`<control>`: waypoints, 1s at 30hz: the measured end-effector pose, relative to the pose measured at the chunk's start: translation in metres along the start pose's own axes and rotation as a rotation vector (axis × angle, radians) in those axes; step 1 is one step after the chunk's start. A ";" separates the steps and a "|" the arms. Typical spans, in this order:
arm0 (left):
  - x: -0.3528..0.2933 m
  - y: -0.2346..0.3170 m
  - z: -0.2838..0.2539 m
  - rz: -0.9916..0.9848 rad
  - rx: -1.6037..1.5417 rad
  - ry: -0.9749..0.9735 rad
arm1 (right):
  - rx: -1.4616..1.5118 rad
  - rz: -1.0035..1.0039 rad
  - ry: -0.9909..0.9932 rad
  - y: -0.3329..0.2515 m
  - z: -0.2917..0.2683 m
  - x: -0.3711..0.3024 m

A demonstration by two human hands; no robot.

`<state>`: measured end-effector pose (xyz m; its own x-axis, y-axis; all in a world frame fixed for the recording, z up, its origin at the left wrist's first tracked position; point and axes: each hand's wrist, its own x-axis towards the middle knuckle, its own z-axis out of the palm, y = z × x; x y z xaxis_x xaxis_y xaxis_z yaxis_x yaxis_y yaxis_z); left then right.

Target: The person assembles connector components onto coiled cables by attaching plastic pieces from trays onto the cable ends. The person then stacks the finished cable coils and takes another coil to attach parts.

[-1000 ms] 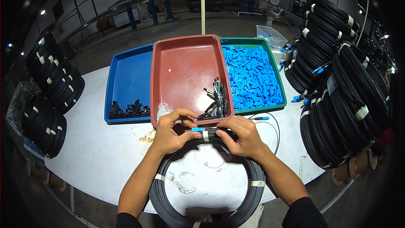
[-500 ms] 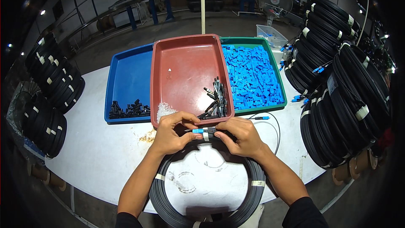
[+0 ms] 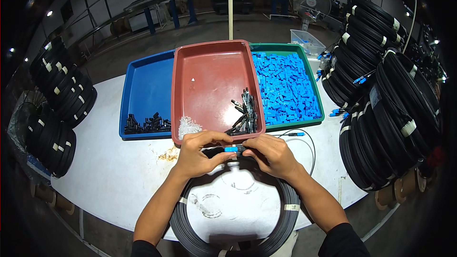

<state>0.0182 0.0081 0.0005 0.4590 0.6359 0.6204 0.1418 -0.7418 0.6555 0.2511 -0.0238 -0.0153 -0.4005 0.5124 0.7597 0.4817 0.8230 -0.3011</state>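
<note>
A small blue connector [image 3: 230,149] is pinched between the thumb and fingers of my left hand [image 3: 200,154]. My right hand [image 3: 272,154] is closed at the connector's right end, thumb and forefinger on a black cable end [image 3: 241,150]; the fingers partly hide the join. Both hands are above the far side of a black cable coil [image 3: 289,200], which lies at the table's near edge, bound with white tape. Another cable end with a blue connector [image 3: 299,134] rests on the table beyond my right hand.
Across the table [image 3: 109,162] stand a blue tray [image 3: 147,78] with black pieces, a red tray [image 3: 214,76] with clear sleeves and black-and-silver parts, and a green tray [image 3: 318,100] full of blue housings. Cable coils are stacked at left [image 3: 59,85] and right [image 3: 381,133].
My left hand and the blue connector have shifted slightly right, toward my right hand. My right hand stays in nearly the same place.
</note>
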 end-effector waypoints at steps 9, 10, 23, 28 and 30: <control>-0.004 -0.004 -0.001 -0.021 -0.022 0.051 | -0.097 0.060 0.055 0.000 -0.002 0.000; -0.003 -0.005 -0.001 -0.027 -0.043 0.046 | -0.049 0.054 0.053 0.000 -0.002 0.000; -0.003 -0.004 0.002 -0.070 -0.085 -0.004 | 0.053 0.044 -0.012 -0.005 -0.004 0.001; -0.005 -0.006 -0.001 -0.056 -0.054 0.021 | 0.073 0.022 -0.007 -0.004 -0.002 0.002; -0.002 -0.003 0.000 -0.061 -0.054 0.031 | 0.054 0.006 0.009 -0.002 -0.003 0.001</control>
<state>0.0168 0.0093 -0.0032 0.4235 0.6867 0.5908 0.1209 -0.6892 0.7144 0.2522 -0.0259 -0.0118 -0.3906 0.5149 0.7631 0.4410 0.8323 -0.3358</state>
